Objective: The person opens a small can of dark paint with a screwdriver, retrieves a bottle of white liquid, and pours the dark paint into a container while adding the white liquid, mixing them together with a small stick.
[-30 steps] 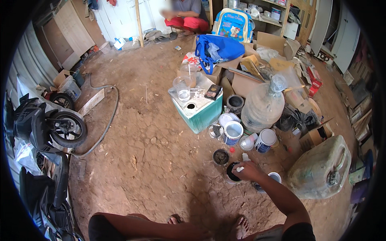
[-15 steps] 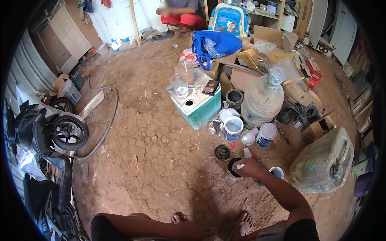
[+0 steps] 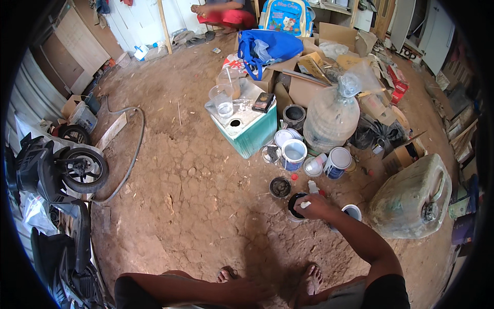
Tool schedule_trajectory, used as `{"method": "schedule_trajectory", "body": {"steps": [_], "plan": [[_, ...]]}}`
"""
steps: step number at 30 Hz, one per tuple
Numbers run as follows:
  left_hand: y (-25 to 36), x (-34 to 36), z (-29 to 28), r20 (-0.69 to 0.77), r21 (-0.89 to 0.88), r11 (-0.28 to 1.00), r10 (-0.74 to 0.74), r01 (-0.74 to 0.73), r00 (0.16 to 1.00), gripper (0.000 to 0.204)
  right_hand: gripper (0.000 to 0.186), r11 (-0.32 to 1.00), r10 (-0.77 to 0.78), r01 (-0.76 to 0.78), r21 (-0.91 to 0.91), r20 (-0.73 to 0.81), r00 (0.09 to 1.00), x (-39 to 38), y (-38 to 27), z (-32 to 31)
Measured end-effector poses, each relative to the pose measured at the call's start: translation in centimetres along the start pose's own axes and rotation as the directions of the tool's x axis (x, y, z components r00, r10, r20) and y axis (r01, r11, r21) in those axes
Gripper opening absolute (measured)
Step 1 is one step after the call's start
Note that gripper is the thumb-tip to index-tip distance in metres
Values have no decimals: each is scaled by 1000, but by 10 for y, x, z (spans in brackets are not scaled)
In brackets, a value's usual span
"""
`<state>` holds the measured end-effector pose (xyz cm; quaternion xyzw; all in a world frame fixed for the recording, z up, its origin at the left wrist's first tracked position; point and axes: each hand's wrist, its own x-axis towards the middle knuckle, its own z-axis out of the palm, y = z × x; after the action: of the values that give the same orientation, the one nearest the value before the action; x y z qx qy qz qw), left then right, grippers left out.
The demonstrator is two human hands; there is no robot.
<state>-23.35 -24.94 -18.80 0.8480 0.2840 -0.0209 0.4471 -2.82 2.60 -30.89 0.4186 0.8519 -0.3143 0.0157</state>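
My right hand (image 3: pixel 316 206) reaches over a can with black inside (image 3: pixel 294 208), its fingers closed round a small white thing (image 3: pixel 305 205) whose kind I cannot make out. Whatever its fingertips do inside the rim is hidden. Just left stands a small can of dark, lumpy stuff (image 3: pixel 280 187). Behind the hand lies a small white bottle (image 3: pixel 313 186); under the forearm shows a grey-filled can (image 3: pixel 352 212). My left forearm lies across the lower edge, and my left hand (image 3: pixel 254 292) is low in the middle, in shadow, its fingers indistinct.
Paint cans (image 3: pixel 294 154) stand near a teal box (image 3: pixel 248 135) bearing plastic cups and a small black pack. Behind are a big clear bottle (image 3: pixel 332 121), cardboard and a blue bag (image 3: pixel 275 49). A dirty jerrycan (image 3: pixel 409 198) stands right, a motorbike (image 3: pixel 56 170) left; a person (image 3: pixel 226 15) squats far back.
The view has shifted slightly, so the surroundings sit a little up and left. My right hand stays over the black can with the white thing still in its fingers.
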Motion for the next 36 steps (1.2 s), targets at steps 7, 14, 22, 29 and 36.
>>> {"method": "schedule_trajectory", "body": {"steps": [7,14,22,29,36], "plan": [[6,1,-10,140,-15,994,-101,104,985,52,39,962,108,-96,-254,31,994,10,8,-10],[11,-1,-18,128,-60,987,-143,152,981,56,36,999,-37,37,26,21,999,6,2,7],[9,-5,-12,50,-80,994,-65,69,997,53,40,958,133,-126,-258,12,991,15,5,-8],[7,-3,-11,39,-24,999,-42,43,998,53,39,996,17,-20,88,31,999,6,0,1],[9,-5,-14,100,-62,994,-82,88,992,52,34,948,247,-235,-214,31,968,16,8,-10]]}}
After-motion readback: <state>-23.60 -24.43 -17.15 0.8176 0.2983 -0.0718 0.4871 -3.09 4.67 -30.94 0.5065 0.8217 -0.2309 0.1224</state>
